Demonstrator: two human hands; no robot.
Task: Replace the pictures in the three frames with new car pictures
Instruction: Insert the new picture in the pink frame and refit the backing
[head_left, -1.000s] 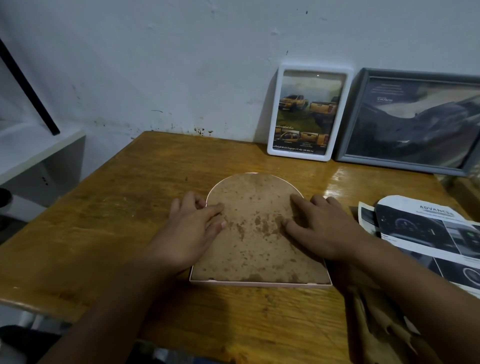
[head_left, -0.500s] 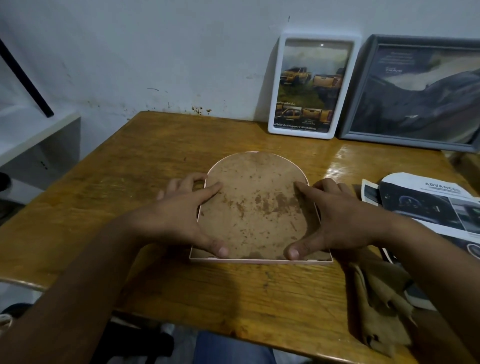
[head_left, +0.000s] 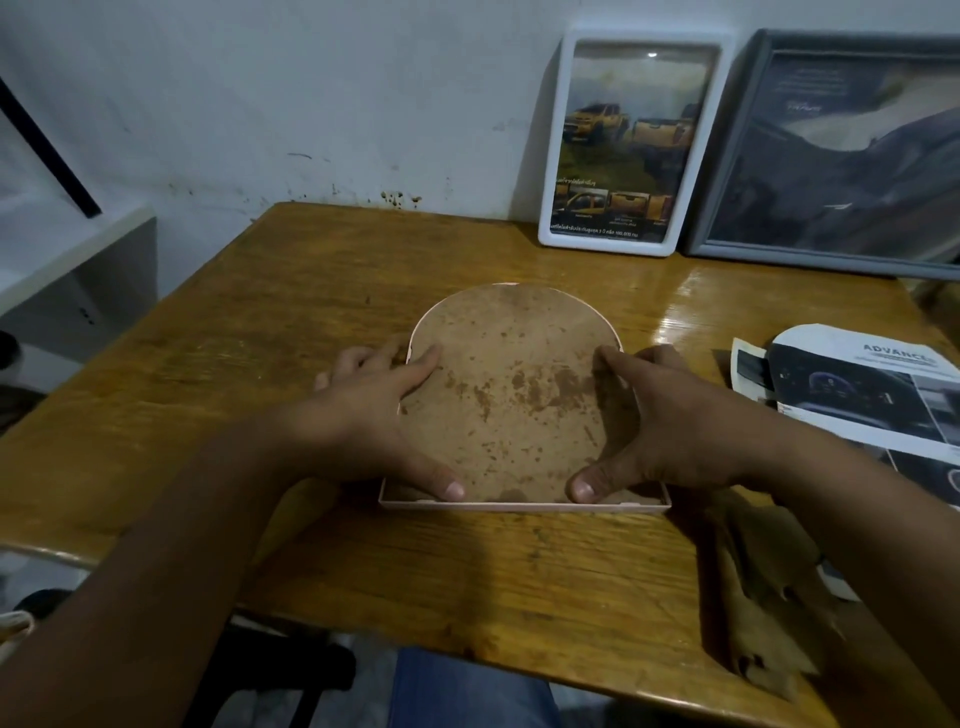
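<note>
Head | frames: 3, arched frame (head_left: 511, 410) face-down | hands: 2, left (head_left: 374, 415), right (head_left: 670, 421), spread, pressing its backing

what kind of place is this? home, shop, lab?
Probably a plain room at home or a small back office, not a lab: a worn wooden table pushed against a stained white wall, framed car pictures leaning on it, and a white shelf unit alongside.
</note>
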